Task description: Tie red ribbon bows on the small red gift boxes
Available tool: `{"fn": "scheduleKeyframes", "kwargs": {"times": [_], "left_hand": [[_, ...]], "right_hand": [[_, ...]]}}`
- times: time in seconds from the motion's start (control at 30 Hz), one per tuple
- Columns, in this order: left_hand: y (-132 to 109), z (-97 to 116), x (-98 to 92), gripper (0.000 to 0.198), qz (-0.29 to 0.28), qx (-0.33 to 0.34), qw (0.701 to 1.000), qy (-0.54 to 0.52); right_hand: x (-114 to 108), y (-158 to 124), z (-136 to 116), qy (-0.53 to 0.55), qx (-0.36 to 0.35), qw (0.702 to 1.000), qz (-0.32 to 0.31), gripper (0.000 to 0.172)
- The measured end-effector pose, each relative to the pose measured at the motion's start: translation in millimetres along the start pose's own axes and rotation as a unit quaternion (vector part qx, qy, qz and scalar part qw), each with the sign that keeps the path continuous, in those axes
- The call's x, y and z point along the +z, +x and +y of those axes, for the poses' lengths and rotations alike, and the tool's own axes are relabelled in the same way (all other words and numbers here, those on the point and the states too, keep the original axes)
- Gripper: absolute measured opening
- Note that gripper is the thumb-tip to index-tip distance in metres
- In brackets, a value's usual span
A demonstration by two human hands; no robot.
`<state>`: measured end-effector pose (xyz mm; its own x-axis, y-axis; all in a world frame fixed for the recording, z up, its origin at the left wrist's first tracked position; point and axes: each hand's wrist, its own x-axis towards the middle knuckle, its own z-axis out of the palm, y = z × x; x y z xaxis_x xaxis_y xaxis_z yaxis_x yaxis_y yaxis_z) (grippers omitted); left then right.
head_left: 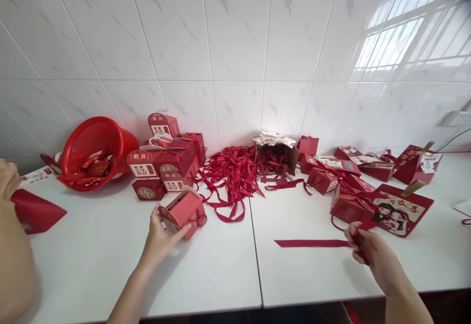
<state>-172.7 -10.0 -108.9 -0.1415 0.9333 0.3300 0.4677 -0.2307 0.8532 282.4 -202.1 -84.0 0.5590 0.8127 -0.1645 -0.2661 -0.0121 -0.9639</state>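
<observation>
My left hand (164,238) grips a small red gift box (186,211) from its near side, thumb across the front. The box is tilted and touches or hovers just over the table; I cannot tell which. A ribbon loop shows at its right end. My right hand (371,253) is closed on a dark red ribbon (312,243), whose slanted free end stretches out to the left. Just beyond that hand are a tied red box (351,206) and a larger box with a printed couple (395,213).
A red plastic basin (127,140) lies tipped, holding red packets. Stacked red boxes (147,181) stand beside it. A heap of red ribbons (233,167) and a carton topped with cards (274,139) sit by the tiled wall. A brown paper bag (16,250) stands at the left edge.
</observation>
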Motion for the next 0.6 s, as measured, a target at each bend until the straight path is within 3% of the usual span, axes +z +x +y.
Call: {"fn": "scheduleKeyframes", "kwargs": {"times": [0.1, 0.2, 0.37, 0.47, 0.6], "left_hand": [[-51, 16, -1.5, 0.101, -0.145, -0.009, 0.988, -0.047], [-87, 39, 6.7, 0.098, -0.238, 0.014, 0.966, -0.105], [-102, 64, 27.1, 0.088, -0.348, 0.019, 0.923, -0.165], [-97, 71, 32.8, 0.079, -0.373, -0.011, 0.902, -0.218], [-92, 85, 40.5, 0.073, -0.320, -0.075, 0.898, -0.293]], "right_hand": [[21, -10, 3, -0.125, -0.013, 0.991, -0.040, 0.040], [47, -24, 5, -0.183, -0.053, 0.976, -0.108, 0.043], [89, -44, 16, -0.197, -0.041, 0.957, -0.207, 0.037], [104, -50, 25, -0.194, -0.050, 0.952, -0.231, 0.036], [109, -53, 36, -0.160, -0.027, 0.966, -0.201, 0.044]]}}
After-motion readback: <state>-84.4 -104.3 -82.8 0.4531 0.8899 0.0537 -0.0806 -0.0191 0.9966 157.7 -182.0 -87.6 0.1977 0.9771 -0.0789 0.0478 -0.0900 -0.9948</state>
